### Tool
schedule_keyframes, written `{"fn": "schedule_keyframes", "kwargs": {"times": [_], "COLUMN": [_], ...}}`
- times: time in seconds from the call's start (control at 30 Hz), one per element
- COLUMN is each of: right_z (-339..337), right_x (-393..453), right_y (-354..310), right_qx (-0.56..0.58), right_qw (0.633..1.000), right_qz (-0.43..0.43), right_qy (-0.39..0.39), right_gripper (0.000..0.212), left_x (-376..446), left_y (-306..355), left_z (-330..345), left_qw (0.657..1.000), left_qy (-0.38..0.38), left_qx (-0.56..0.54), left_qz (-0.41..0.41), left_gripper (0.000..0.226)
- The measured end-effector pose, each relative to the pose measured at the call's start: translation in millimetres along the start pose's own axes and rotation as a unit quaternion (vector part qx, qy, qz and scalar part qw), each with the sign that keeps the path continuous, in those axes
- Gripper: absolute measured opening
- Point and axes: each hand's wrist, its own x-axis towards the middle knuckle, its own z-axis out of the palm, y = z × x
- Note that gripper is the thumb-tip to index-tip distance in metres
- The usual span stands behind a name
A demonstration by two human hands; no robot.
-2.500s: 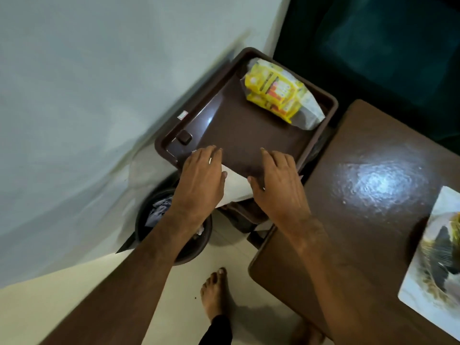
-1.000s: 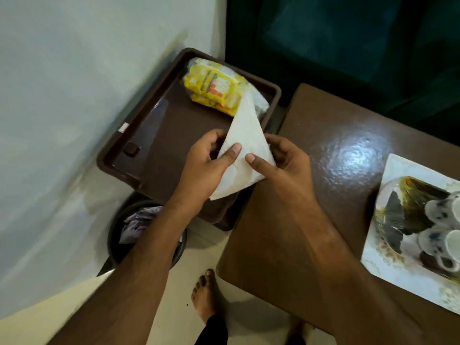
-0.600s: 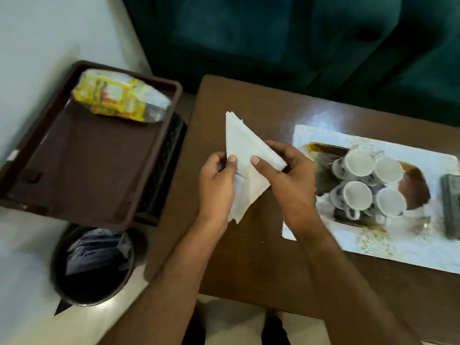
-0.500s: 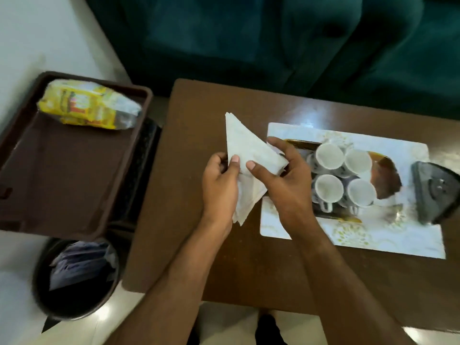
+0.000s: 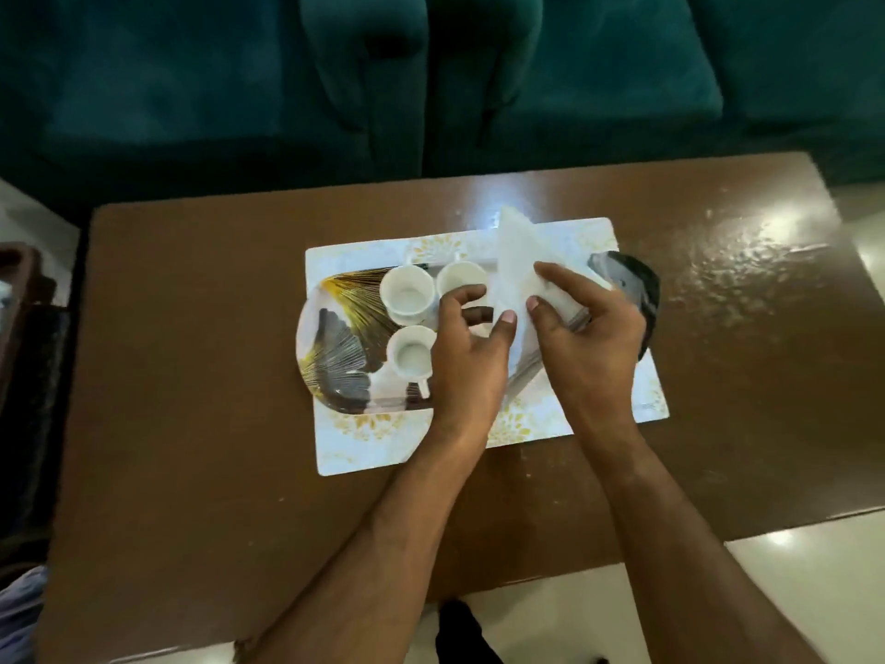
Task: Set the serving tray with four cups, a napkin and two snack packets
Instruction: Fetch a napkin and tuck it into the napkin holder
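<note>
Over tray: both hands' fingers pinch napkin; fourth cup hidden.

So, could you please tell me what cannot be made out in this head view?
- Fourth cup: hidden behind the left hand.
- Dark object: mostly covered by the right hand and napkin.
- Brown tray: cut off at the left edge, blurred.
</note>
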Motion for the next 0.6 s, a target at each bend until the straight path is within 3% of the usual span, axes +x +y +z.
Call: {"fn": "schedule_keyframes", "kwargs": {"times": [0.27, 0.5, 0.6], "right_z": [-79.4, -99.6, -98.2], "right_x": [56.9, 80.4, 83.2], "right_y": [36.7, 48.6, 53.0], "right_qx": [-0.125, -0.269, -0.291], "right_qw": [0.99, 0.959, 0.953], "right_qz": [-0.018, -0.08, -0.075], "right_qy": [0.07, 0.05, 0.033], "right_gripper": [0.055, 0.086, 0.089], "left_x": [-16.3, -17.6, -20.5], "left_y": [-18.6, -37.2, -44.0], "left_z": [101.1, 141.3, 149.5], "left_qw": [0.995, 0.995, 0.995], "left_qy": [-0.075, -0.079, -0.089], "left_qx": [-0.001, 0.057, 0.047], "left_qz": [-0.061, 0.013, 0.014], "left_gripper": [0.019, 0.036, 0.041]}}
